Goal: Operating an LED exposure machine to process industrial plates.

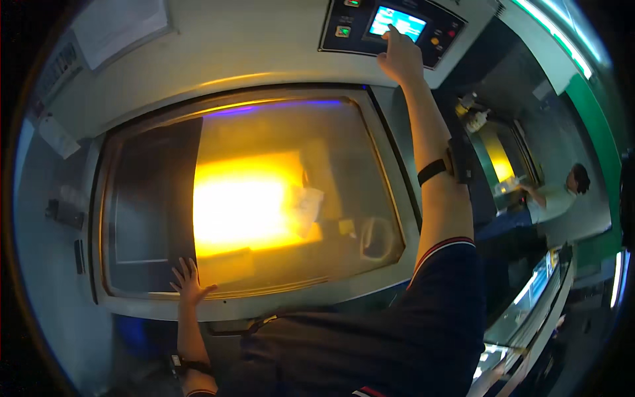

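My right hand (pixel 402 58) is raised to the control panel (pixel 354 41) at the top, its index finger extended onto the lit touchscreen (pixel 399 24); it holds nothing. My left hand (pixel 189 284) lies with spread fingers on the near edge of a wide framed glass surface (pixel 344 145), which glows bright yellow in its middle. Against the glow's left side is a dark panel (pixel 155 192) with a straight edge. The fingertips of my left hand are beside the lower end of that edge.
Green lit buttons (pixel 342 31) and a yellow button (pixel 434 41) flank the screen. Paper sheets (pixel 122 30) are fixed to the machine at upper left. To the right, another person (pixel 559 198) stands at a similar glowing machine (pixel 496 155). A glass-topped case (pixel 529 298) is at lower right.
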The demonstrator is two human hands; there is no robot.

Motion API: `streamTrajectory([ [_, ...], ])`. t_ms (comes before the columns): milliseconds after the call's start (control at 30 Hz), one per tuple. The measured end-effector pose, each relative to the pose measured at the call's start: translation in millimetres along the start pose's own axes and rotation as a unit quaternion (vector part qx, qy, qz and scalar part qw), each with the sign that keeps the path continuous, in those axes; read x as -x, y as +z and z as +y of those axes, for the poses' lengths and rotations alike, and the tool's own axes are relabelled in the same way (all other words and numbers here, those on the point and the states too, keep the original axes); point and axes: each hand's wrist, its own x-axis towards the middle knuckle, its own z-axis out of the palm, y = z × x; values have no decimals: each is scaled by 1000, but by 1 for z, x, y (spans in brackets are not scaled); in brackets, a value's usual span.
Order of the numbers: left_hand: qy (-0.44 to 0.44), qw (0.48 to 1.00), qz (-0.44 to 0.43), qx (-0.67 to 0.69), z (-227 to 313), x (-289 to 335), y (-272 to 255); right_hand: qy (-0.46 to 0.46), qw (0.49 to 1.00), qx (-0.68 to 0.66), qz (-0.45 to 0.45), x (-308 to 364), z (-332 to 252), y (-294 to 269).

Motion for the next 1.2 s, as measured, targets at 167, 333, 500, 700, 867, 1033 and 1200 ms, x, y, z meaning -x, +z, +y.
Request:
streamTrajectory([
  [167,-10,1000,-16,20,3,-4,1,-23,999,-7,24,-22,22,51],
  [333,-28,999,-24,30,-1,-7,8,-52,991,-39,116,-28,23,59],
  [500,-18,999,-7,47,0,2,10,-50,991,-41,115,-25,20,61],
  [700,95,988,109,59,-62,18,36,-45,991,-36,120,-15,21,47],
  [867,-133,864,475,105,-191,75,115,0,991,-112,73,66,-24,29],
  [1033,-384,875,264,130,-277,109,222,36,935,-263,-233,318,-133,63],
  [1200,-37,982,158,100,-220,23,181,152,932,-198,-261,533,-207,-55],
])
